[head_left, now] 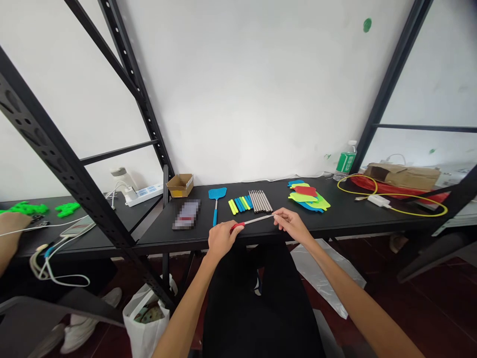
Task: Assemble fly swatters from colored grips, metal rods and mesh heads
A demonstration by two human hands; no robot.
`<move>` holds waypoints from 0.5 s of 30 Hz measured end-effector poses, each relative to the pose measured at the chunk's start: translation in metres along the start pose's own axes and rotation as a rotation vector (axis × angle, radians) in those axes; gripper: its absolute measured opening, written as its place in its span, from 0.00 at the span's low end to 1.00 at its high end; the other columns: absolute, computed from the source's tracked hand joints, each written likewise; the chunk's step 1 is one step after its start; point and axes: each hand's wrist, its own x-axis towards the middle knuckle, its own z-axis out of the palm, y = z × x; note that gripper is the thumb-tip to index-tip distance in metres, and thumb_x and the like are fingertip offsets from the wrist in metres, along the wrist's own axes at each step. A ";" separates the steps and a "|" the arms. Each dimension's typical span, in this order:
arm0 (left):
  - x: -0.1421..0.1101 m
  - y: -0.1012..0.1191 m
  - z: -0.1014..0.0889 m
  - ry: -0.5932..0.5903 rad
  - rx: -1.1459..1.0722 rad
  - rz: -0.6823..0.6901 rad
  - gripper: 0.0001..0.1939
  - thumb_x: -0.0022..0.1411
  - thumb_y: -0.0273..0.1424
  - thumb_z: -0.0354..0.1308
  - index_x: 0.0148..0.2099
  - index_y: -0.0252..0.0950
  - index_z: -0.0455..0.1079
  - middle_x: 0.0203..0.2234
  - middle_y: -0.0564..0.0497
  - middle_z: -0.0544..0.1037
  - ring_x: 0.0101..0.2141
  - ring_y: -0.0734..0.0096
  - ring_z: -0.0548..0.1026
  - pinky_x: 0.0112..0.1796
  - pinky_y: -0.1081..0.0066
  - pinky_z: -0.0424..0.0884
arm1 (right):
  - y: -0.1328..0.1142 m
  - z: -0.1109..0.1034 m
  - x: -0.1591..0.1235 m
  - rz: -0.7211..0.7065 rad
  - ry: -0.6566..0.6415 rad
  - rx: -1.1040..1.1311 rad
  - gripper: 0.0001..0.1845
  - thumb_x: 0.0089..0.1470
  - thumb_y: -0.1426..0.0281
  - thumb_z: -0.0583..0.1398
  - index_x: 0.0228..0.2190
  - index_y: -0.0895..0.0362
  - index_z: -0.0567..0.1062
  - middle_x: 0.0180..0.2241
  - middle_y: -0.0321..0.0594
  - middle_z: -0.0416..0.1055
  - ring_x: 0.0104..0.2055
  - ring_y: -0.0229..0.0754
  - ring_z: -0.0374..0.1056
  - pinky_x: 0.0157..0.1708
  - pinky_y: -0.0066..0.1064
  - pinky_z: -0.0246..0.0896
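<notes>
Red handle (238, 225), clamped in left hand (220, 239), may slip if right hand (292, 224), pinching the rod (258, 219) by its tip, pulls crookedly.

Red handle (237, 225), blue flyswatter (217, 194), yellow cable (413, 213), black tabletop (201, 209)

Both bare forearms reach forward from the lower corners, converging. The bare left hand (222, 238) is closed, palm down, thumb extended; the bare right hand (289, 223) pinches with thumb and index finger, other fingers curled.
</notes>
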 end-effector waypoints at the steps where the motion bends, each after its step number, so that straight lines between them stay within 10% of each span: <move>1: 0.000 0.000 0.000 -0.005 0.003 -0.006 0.26 0.70 0.51 0.40 0.40 0.42 0.75 0.31 0.50 0.79 0.35 0.64 0.76 0.29 0.71 0.53 | 0.000 0.000 0.000 0.000 0.001 0.004 0.18 0.56 0.54 0.59 0.38 0.55 0.74 0.28 0.39 0.72 0.25 0.38 0.64 0.23 0.29 0.59; 15: 0.000 -0.001 -0.003 -0.026 -0.023 0.041 0.25 0.69 0.52 0.42 0.40 0.44 0.74 0.31 0.52 0.79 0.36 0.65 0.75 0.30 0.71 0.54 | 0.003 -0.002 -0.001 -0.019 -0.017 -0.056 0.17 0.56 0.55 0.60 0.30 0.56 0.75 0.24 0.38 0.71 0.25 0.39 0.65 0.25 0.30 0.59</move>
